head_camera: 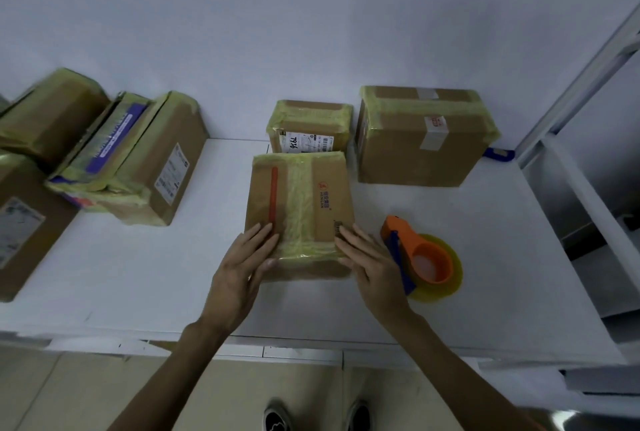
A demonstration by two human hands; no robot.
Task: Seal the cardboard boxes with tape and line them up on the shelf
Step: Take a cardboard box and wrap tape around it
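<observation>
A flat cardboard box with a red strip and yellowish tape down its middle lies on the white shelf in front of me. My left hand lies with straight fingers on its near left corner, thumb at the front edge. On the near right corner rests my right hand, fingers also straight. An orange and blue tape dispenser with a yellow roll lies just right of that hand, held by nobody.
Behind the flat box stand a small taped box and a larger taped box against the wall. Several more taped boxes crowd the left of the shelf. A white rack post rises at right.
</observation>
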